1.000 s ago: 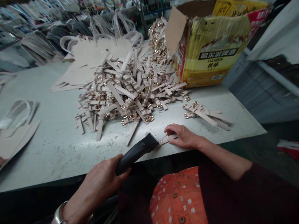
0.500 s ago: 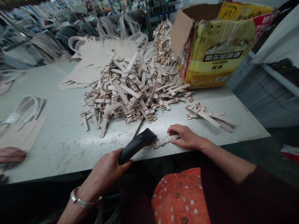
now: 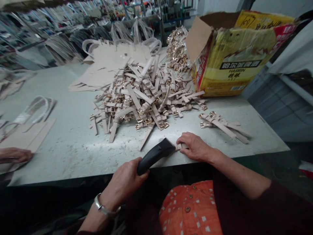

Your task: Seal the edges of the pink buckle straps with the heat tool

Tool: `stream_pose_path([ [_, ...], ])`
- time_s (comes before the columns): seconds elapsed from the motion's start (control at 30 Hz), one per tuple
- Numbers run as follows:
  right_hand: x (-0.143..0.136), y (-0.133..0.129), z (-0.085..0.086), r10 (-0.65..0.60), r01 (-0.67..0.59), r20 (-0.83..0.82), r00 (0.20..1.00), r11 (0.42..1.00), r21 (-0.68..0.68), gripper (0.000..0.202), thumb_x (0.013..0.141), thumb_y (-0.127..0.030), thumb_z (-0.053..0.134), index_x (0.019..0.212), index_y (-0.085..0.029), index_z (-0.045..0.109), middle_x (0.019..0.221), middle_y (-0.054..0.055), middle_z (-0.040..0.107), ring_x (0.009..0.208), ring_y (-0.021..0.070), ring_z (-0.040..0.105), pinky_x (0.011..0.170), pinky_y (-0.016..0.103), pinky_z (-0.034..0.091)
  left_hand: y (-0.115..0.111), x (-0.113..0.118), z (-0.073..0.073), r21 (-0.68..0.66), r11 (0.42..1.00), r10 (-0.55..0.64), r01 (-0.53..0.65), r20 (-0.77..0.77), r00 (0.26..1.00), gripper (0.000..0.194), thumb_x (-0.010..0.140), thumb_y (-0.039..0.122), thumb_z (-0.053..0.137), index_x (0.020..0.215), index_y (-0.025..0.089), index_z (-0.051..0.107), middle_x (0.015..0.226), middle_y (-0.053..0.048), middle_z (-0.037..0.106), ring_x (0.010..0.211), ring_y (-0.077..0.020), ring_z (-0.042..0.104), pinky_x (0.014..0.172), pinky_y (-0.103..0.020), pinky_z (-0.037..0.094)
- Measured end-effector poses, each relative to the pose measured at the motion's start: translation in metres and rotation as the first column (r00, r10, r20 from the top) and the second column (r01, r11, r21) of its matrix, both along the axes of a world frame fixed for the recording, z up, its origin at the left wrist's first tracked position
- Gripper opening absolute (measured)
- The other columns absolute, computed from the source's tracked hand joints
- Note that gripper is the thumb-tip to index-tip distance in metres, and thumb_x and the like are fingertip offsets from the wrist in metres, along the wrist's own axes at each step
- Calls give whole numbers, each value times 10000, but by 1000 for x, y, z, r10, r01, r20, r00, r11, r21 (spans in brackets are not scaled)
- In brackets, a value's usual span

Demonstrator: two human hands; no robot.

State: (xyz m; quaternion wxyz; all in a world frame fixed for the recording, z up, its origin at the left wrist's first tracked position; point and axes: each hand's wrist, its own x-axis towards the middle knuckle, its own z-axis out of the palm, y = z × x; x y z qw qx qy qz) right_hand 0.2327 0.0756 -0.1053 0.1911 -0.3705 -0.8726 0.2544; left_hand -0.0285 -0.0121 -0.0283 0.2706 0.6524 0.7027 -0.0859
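My left hand (image 3: 129,174), with a silver bangle on the wrist, is closed around a black hair clipper (image 3: 156,155). The clipper's head lies over the buckle end of a short beige strap (image 3: 179,147) and hides it; whether they touch I cannot tell. My right hand (image 3: 195,147) grips that strap between thumb and fingers, low at the table's front edge. Beyond both hands rises a large heap of similar beige buckle straps (image 3: 144,94) with gold buckles. Several more straps (image 3: 221,125) lie in a small group to the right of the heap.
A yellow Harbin carton (image 3: 232,65) stands open at the back right, beside a pile of gold-buckled pieces (image 3: 177,49). Flat beige bag panels (image 3: 117,55) with handles lie behind the heap. Another person's hand (image 3: 16,155) rests on a beige panel (image 3: 31,133) at left.
The clipper in my left hand has moved right and now covers the strap's buckle, which was visible before. My right hand keeps its hold on the strap. The whole view has shifted slightly.
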Motion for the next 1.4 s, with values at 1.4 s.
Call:
stream_pose_path([
  [1.4, 10, -15, -7, 68, -98, -325, 943, 992, -75, 448, 779, -95, 605, 1200, -183, 480, 1063, 73, 594, 913, 166, 579, 819, 291, 478, 4, 28, 16, -72, 986, -157, 149, -123, 980, 194, 767, 371, 471, 878, 240, 562, 809, -39, 678, 745, -190, 637, 613, -250, 371],
])
